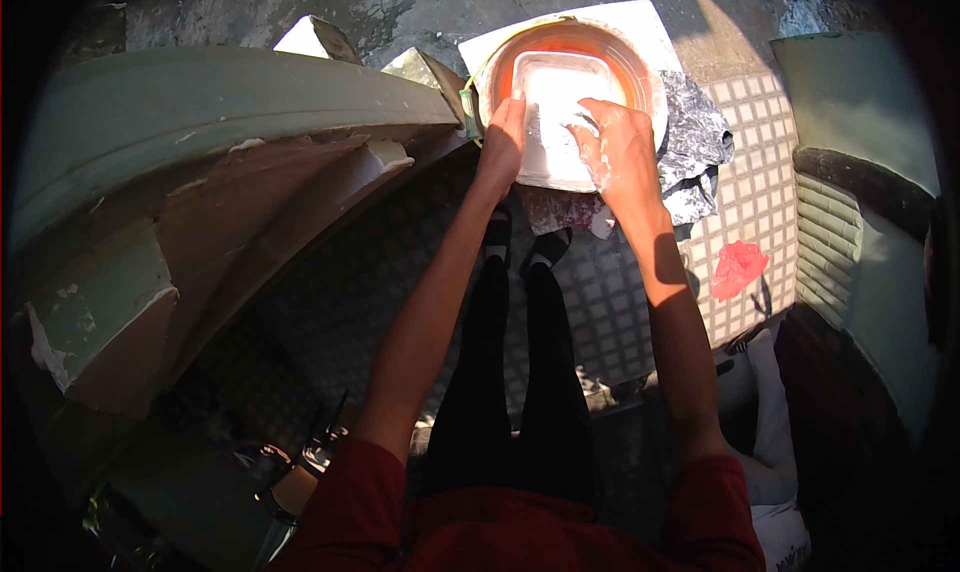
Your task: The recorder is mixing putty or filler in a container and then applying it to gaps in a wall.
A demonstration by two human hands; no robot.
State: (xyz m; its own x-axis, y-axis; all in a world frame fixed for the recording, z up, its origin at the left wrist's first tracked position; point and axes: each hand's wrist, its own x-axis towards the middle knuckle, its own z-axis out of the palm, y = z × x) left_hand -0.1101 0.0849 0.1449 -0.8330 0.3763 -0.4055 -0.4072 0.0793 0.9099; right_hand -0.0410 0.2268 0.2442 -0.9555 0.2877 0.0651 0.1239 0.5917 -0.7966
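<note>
A white rectangular plastic tub [545, 82] with white contents sits in a round orange basin [630, 77]. My left hand [502, 142] is closed on the tub's left wall. My right hand [615, 152] is over the tub's right half, fingers bent and smeared white; what they hold, if anything, is too small to make out. Beneath the basin lie a white board [620, 17] and crumpled speckled grey cloth [700, 142].
Curved green structures with chipped edges stand at left [230, 92] and right [855, 102]. A pink plastic bag [738, 269] lies on the sunlit tiled floor [750, 172]. My sandalled feet are below the basin; a pale clothed leg or fabric [770, 432] is at lower right.
</note>
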